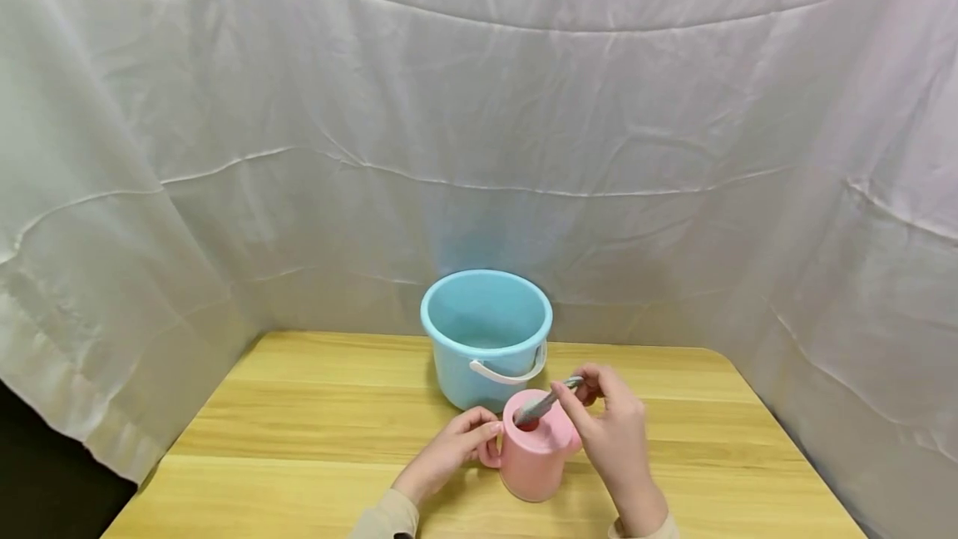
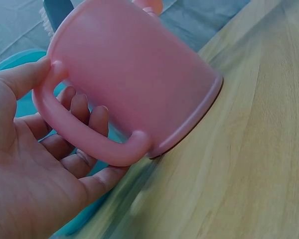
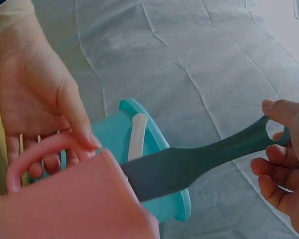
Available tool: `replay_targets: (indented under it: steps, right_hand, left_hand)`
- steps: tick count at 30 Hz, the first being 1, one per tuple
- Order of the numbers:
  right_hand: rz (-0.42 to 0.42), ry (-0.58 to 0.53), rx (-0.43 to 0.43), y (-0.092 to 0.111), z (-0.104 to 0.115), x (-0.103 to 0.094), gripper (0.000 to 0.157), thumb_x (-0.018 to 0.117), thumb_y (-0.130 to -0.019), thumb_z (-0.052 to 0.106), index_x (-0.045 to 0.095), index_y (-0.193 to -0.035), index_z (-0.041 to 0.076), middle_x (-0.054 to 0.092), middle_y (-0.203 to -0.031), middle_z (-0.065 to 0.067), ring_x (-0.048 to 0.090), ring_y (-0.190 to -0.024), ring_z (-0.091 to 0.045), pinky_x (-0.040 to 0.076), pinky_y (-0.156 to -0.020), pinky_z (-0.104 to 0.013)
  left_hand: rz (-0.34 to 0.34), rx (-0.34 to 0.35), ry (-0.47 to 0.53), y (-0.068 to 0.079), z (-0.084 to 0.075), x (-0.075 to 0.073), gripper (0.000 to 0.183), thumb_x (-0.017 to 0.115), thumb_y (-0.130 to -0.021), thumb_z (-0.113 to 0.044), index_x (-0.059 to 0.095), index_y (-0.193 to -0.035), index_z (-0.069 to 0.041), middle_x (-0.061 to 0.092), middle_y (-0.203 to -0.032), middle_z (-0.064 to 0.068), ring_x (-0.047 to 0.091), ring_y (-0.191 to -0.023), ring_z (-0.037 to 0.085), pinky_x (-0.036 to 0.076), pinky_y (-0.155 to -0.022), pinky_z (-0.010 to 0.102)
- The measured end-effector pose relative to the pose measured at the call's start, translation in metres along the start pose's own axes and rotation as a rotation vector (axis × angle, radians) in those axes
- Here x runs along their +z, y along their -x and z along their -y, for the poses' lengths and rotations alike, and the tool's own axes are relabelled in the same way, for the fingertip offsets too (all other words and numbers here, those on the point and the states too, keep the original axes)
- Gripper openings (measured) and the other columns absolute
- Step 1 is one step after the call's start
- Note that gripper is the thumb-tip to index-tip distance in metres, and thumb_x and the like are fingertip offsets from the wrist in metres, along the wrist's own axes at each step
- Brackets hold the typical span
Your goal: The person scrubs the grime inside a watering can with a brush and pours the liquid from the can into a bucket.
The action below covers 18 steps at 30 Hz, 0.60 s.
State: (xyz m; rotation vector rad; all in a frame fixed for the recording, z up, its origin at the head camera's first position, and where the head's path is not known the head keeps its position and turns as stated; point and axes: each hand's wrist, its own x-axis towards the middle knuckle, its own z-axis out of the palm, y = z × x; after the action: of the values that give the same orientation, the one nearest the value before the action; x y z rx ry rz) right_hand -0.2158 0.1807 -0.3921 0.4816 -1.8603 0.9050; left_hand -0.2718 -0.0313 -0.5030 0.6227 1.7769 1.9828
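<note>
A pink watering can (image 1: pixel 533 472) stands on the table in front of a light-blue bucket. My left hand (image 1: pixel 454 445) holds its looped handle (image 2: pixel 89 137), thumb on the upper part and fingers passing behind the loop. With my right hand (image 1: pixel 609 422) I pinch the holed handle end of a grey-green brush (image 3: pixel 204 159). The brush slants down to the left, its lower end at the can's round top opening. White bristles (image 2: pixel 46 22) show along one side in the left wrist view; the rest of the brush head is hidden by the can.
The light-blue bucket (image 1: pixel 479 381) stands upright just behind the can, its white handle (image 1: pixel 509 376) hanging at the front. The wooden table (image 1: pixel 314 422) reaches a pale cloth curtain (image 1: pixel 479 131) at the back and sides.
</note>
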Motion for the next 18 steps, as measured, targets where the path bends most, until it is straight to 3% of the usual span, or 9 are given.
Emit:
replay_targets:
  steps: [7,18]
  right_hand:
    - [-0.008,-0.029,-0.004,-0.003,0.009,0.012,0.03,0.084,-0.066,-0.003,0.063,-0.088,0.002,0.057,-0.069,-0.002,0.05,-0.062,-0.009,0.043,-0.058,-0.015]
    - [-0.006,-0.122,-0.047,-0.001,0.005,0.02,0.023,0.076,-0.072,-0.01,0.064,-0.088,0.002,0.061,-0.072,-0.006,0.05,-0.064,-0.009,0.043,-0.06,-0.015]
  left_hand:
    - [0.0,-0.006,0.006,0.0,0.003,-0.001,0.025,0.055,-0.099,-0.028,0.055,-0.105,-0.004,0.058,-0.08,0.005,0.059,-0.071,0.013,0.057,-0.082,0.032]
    - [-0.017,-0.007,-0.004,0.0,0.002,0.001,0.026,0.056,-0.099,-0.03,0.057,-0.106,-0.004,0.059,-0.079,0.005,0.06,-0.071,0.014,0.056,-0.08,0.03]
